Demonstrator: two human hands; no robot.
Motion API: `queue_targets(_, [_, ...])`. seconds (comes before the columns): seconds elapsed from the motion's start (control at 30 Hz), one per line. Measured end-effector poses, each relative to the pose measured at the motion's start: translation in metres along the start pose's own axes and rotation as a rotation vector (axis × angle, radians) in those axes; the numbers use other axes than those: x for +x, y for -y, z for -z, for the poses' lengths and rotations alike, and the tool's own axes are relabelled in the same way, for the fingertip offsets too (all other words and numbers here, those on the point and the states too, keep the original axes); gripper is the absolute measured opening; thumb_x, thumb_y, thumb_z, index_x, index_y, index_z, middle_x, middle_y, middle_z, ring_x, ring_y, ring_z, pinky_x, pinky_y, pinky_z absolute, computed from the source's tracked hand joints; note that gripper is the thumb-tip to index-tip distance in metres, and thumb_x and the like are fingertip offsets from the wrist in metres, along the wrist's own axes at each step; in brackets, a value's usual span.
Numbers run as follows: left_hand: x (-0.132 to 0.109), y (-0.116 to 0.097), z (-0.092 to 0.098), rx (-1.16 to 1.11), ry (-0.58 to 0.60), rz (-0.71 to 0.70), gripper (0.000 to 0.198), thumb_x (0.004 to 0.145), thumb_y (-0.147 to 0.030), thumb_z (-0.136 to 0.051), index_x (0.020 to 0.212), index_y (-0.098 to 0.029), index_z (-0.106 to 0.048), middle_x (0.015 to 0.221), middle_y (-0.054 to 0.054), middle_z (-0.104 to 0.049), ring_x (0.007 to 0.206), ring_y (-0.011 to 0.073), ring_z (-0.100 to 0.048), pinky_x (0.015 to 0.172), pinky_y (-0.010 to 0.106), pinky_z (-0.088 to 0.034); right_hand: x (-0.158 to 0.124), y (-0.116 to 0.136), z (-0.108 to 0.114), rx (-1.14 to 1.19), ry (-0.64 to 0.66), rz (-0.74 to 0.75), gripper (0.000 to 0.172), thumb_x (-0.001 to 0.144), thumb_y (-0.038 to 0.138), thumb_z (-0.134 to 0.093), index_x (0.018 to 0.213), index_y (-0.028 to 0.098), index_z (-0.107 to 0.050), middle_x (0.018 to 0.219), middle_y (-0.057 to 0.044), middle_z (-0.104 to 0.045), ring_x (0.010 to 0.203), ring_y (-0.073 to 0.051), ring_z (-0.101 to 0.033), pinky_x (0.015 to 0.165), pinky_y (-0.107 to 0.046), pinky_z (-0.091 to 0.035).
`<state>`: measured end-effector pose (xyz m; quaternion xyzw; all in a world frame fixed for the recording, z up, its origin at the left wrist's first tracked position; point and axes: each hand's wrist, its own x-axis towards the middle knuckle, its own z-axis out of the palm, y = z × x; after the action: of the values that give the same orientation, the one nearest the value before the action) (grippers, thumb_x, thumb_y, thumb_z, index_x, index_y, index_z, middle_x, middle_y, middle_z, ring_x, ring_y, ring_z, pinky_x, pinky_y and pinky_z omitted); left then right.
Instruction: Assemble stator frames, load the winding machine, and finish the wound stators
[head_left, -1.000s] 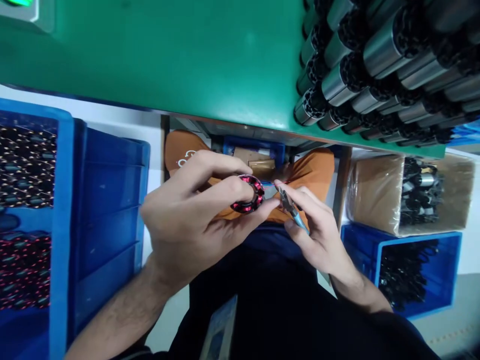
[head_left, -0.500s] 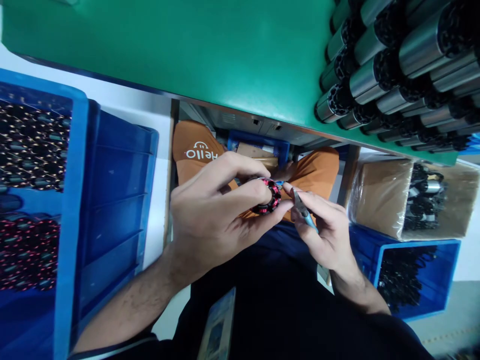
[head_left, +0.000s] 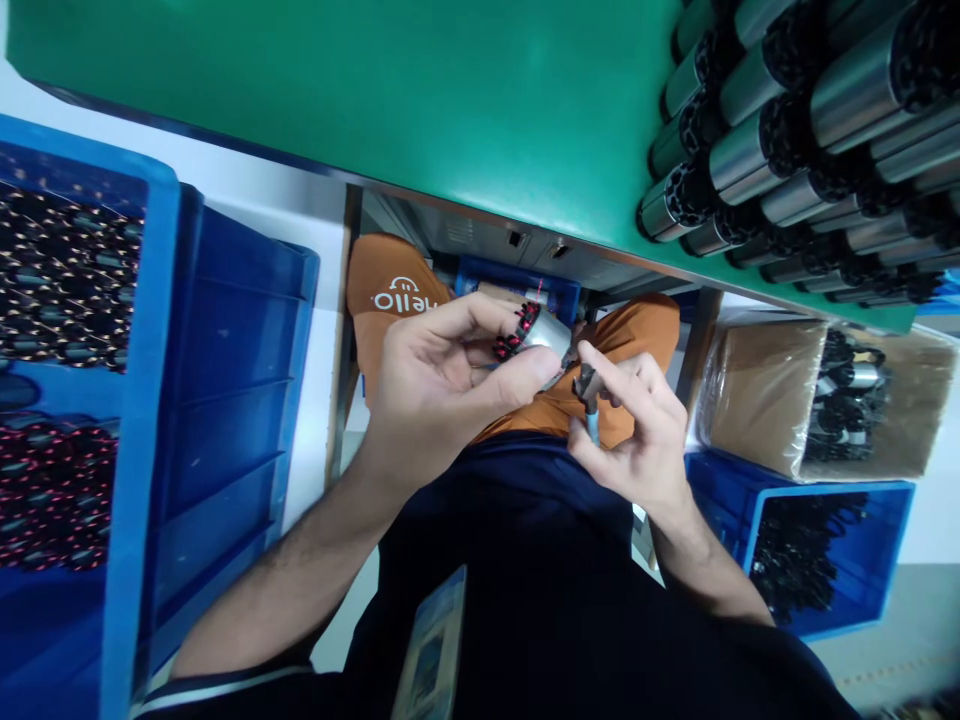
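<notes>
Compared with the frame a half second earlier, the stator [head_left: 538, 335] is rotated: its ring face with the red coils no longer faces the camera; the smooth silver side wall now shows, with the red windings at its left end. The cutter [head_left: 588, 398] has swung from lying along the fingers to a steeper, near-upright position. The stator is a short metal cylinder, matte silver, with glossy red wire coils set in a dark core. The cutter has dark metal jaws and a thin light-blue handle. The left hand [head_left: 439, 390] is closed on the stator, thumb along its lower side and fingers curled over the top, palm toward the camera, above the lap and below the edge of the green bench [head_left: 375, 100]. The right hand [head_left: 637, 440] is closed on the cutter, index finger extended along it, tip just beside the stator's right end; contact cannot be determined. Silver cylinders [head_left: 757, 150] with black ends lie stacked on the bench at right. A blue bin [head_left: 157, 400] of coils stands at left.
</notes>
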<state>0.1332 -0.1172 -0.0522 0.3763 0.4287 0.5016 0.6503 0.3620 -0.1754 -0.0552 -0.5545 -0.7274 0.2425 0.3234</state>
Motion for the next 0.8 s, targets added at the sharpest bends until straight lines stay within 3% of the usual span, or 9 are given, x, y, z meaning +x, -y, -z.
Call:
queue_targets(0.1, [0.0, -0.004, -0.007, -0.049, -0.002, 0.067, 0.046, 0.086, -0.06, -0.114, 0.089, -0.024, -0.085, 0.094, 0.004, -0.086, 0.081, 0.0196, -0.084, 0.063, 0.027, -0.072, 0.001, 0.004, -0.006, -0.042, -0.056, 0.034, 0.068, 0.101, 0.02, -0.078, 0.167, 0.036, -0.082, 0.102, -0.004, -0.068, 0.088, -0.023, -0.061, 0.079, -0.041, -0.065])
queue_targets(0.3, [0.0, -0.004, -0.014, -0.095, 0.006, 0.081, 0.048, 0.084, -0.061, -0.115, 0.093, -0.024, -0.087, 0.095, 0.004, -0.086, 0.083, 0.0195, -0.084, 0.066, 0.027, -0.075, 0.004, 0.006, -0.008, -0.085, -0.108, 0.039, 0.063, 0.106, 0.022, -0.081, 0.166, 0.039, -0.082, 0.102, -0.004, -0.068, 0.09, -0.023, -0.063, 0.077, -0.04, -0.063])
queue_targets(0.43, [0.0, -0.003, -0.018, -0.095, -0.005, 0.08, 0.045, 0.081, -0.054, -0.118, 0.091, -0.023, -0.086, 0.094, 0.003, -0.085, 0.081, 0.019, -0.083, 0.065, 0.027, -0.075, 0.003, 0.004, -0.006, -0.06, -0.111, 0.041, 0.066, 0.107, 0.02, -0.082, 0.169, 0.042, -0.081, 0.103, -0.005, -0.07, 0.092, -0.024, -0.064, 0.079, -0.041, -0.064])
queue_targets(0.6, [-0.001, -0.002, -0.021, -0.114, -0.007, 0.061, 0.029, 0.087, -0.037, -0.112, 0.09, -0.023, -0.086, 0.092, 0.002, -0.086, 0.08, 0.0172, -0.083, 0.066, 0.025, -0.073, -0.001, 0.0, -0.005, -0.069, -0.096, -0.006, 0.057, 0.109, 0.026, -0.085, 0.164, 0.041, -0.085, 0.1, -0.005, -0.071, 0.089, -0.024, -0.063, 0.08, -0.042, -0.066])
queue_targets(0.8, [-0.001, -0.001, -0.023, -0.093, -0.013, 0.094, 0.029, 0.083, -0.035, -0.11, 0.087, -0.023, -0.084, 0.09, 0.002, -0.085, 0.077, 0.0167, -0.081, 0.064, 0.025, -0.071, -0.003, -0.007, -0.004, 0.003, -0.077, -0.003, 0.058, 0.113, 0.026, -0.084, 0.169, 0.04, -0.083, 0.099, -0.003, -0.067, 0.088, -0.022, -0.063, 0.079, -0.039, -0.066])
